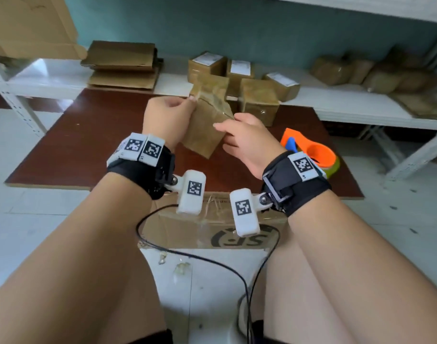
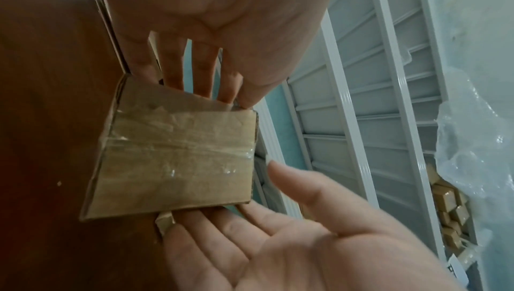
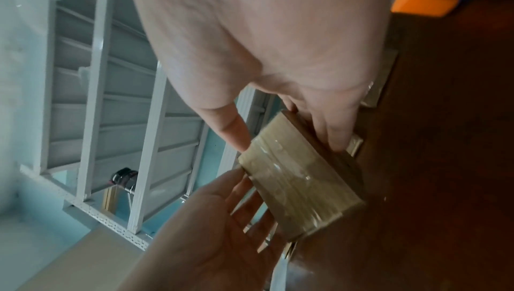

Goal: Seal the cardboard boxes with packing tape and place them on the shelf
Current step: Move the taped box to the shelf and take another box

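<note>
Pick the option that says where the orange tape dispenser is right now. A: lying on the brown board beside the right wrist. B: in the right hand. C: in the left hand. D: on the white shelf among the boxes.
A: the orange tape dispenser lies on the brown board by the right wrist, while the left hand and right hand both hold the taped box.

A small taped cardboard box [image 1: 207, 120] is held tilted above the brown board, near the shelf [image 1: 336, 105].

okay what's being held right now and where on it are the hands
A small taped cardboard box, held in the air between both hands. The left hand pinches its upper left corner with thumb and fingers; the right hand grips the opposite right side.
</note>
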{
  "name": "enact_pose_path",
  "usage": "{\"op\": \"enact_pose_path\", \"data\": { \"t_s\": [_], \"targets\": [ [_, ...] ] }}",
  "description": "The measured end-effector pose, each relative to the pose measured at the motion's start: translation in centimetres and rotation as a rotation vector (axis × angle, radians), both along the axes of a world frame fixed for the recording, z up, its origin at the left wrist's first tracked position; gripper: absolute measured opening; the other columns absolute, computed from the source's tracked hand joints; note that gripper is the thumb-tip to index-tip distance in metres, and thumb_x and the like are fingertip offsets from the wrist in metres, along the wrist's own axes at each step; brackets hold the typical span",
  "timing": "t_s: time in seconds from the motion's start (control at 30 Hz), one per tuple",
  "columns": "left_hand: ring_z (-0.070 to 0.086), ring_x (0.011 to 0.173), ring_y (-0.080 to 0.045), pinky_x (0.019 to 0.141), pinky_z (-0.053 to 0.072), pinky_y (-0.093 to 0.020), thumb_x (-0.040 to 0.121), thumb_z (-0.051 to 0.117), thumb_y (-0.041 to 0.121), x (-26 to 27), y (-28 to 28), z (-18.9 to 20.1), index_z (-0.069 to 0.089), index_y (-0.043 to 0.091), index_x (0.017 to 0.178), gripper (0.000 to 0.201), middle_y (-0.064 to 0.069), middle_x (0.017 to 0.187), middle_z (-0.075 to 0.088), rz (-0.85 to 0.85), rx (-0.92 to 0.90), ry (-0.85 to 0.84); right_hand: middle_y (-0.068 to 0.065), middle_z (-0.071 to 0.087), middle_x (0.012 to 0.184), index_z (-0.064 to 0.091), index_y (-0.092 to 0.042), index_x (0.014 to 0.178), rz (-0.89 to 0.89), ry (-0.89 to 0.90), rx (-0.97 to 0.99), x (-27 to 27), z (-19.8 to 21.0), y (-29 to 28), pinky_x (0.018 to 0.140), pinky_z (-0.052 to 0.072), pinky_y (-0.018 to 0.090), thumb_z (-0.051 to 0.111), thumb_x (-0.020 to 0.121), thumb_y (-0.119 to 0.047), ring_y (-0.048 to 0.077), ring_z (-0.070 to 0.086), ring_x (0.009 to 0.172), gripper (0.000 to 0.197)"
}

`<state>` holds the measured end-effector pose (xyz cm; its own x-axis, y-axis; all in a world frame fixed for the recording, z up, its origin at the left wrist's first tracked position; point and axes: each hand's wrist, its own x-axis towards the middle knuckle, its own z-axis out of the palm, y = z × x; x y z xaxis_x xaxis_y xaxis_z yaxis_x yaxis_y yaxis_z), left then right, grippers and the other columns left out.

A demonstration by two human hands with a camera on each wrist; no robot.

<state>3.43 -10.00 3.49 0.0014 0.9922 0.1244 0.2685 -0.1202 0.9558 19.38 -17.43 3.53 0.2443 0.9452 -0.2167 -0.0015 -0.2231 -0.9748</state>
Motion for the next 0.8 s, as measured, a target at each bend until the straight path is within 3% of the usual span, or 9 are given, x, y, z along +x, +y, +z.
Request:
{"op": "enact_pose_path", "data": {
  "t_s": [0.13, 0.23, 0.37, 0.43, 0.57, 0.63, 0.7, 0.77, 0.8],
  "targets": [
    [0.073, 0.08, -0.011, 0.078, 0.063, -0.035, 0.098, 0.07, 0.034, 1.4, -1.8, -1.1, 0.082, 0.023, 0.081, 0.023, 0.008, 0.079, 0.078, -0.053, -0.047, -0.036, 0.003, 0.06, 0.13, 0.048, -0.018, 0.142, -0.003, -0.006, -0.057, 1.9, 0.6, -0.8, 0.113, 0.05, 0.048, 0.074, 0.098, -0.028, 0.027, 0.062, 0.126, 0.052],
    [0.072, 0.089, -0.004, 0.081, 0.059, -0.026, 0.101, 0.068, 0.026, 1.8, -2.4, -1.7, 0.082, 0.029, 0.092, 0.017, 0.009, 0.094, 0.079, -0.087, -0.035, -0.017, 0.005, 0.065, 0.129, 0.056, -0.021, 0.12, 0.008, 0.013, -0.079, 2.3, 0.7, -0.7, 0.112, 0.05, 0.05, 0.071, 0.101, -0.037, 0.026, 0.065, 0.121, 0.029],
    [0.072, 0.107, -0.007, 0.098, 0.06, -0.031, 0.103, 0.06, 0.014, 1.7, -2.2, -2.3, 0.082, 0.022, 0.117, 0.028, 0.006, 0.115, 0.078, -0.09, 0.055, 0.058, 0.002, 0.069, 0.129, 0.055, -0.022, 0.132, 0.047, -0.011, -0.127, 1.3, 0.5, 0.9, 0.109, 0.051, 0.047, 0.074, 0.092, -0.06, 0.022, 0.066, 0.119, 0.058],
    [0.071, 0.111, -0.011, 0.097, 0.059, -0.028, 0.103, 0.053, 0.007, 1.5, -2.1, -1.8, 0.08, 0.022, 0.122, 0.036, 0.003, 0.123, 0.076, -0.109, 0.073, 0.138, -0.002, 0.068, 0.129, 0.052, -0.022, 0.138, 0.049, -0.042, -0.137, 0.9, 0.0, 2.0, 0.103, 0.052, 0.045, 0.075, 0.085, -0.07, 0.018, 0.066, 0.117, 0.075],
    [0.063, 0.071, 0.007, 0.063, 0.043, -0.005, 0.104, 0.048, 0.002, 0.6, -2.2, -0.8, 0.077, 0.023, 0.127, 0.043, 0.002, 0.12, 0.073, -0.238, 0.09, 0.332, -0.001, 0.074, 0.121, 0.056, -0.022, 0.138, -0.001, -0.034, -0.169, 1.1, -1.0, 4.1, 0.088, 0.057, 0.043, 0.07, 0.091, -0.065, 0.02, 0.071, 0.11, 0.065],
    [0.062, 0.093, 0.009, 0.077, 0.042, -0.004, 0.105, 0.051, 0.007, 0.1, -2.4, -0.5, 0.073, 0.024, 0.135, 0.04, 0.006, 0.132, 0.069, -0.305, 0.102, 0.439, 0.001, 0.075, 0.121, 0.056, -0.022, 0.14, 0.012, -0.029, -0.195, 1.5, -1.5, 4.7, 0.095, 0.058, 0.047, 0.063, 0.095, -0.061, 0.024, 0.073, 0.109, 0.059],
    [0.057, 0.125, -0.001, 0.098, 0.039, -0.014, 0.107, 0.054, 0.015, 0.0, -2.5, -0.3, 0.067, 0.027, 0.142, 0.039, 0.011, 0.143, 0.063, -0.368, 0.092, 0.507, 0.003, 0.075, 0.122, 0.059, -0.022, 0.138, 0.033, -0.032, -0.217, 1.9, -1.9, 4.7, 0.097, 0.058, 0.048, 0.057, 0.096, -0.059, 0.026, 0.073, 0.109, 0.056],
    [0.061, 0.122, 0.002, 0.096, 0.039, -0.013, 0.108, 0.056, 0.02, 0.1, -2.9, -0.4, 0.066, 0.027, 0.142, 0.036, 0.011, 0.14, 0.065, -0.395, 0.064, 0.491, 0.004, 0.076, 0.119, 0.063, -0.022, 0.132, 0.036, -0.029, -0.231, 2.3, -2.3, 4.7, 0.097, 0.059, 0.049, 0.053, 0.096, -0.057, 0.027, 0.073, 0.108, 0.051],
    [0.064, 0.107, 0.01, 0.086, 0.04, -0.008, 0.109, 0.056, 0.022, 0.0, -3.1, -0.6, 0.067, 0.027, 0.14, 0.034, 0.009, 0.133, 0.068, -0.388, 0.06, 0.484, 0.004, 0.077, 0.117, 0.064, -0.023, 0.129, 0.03, -0.022, -0.231, 2.5, -2.4, 4.7, 0.097, 0.059, 0.049, 0.052, 0.097, -0.055, 0.027, 0.073, 0.108, 0.047]
  ]
}}
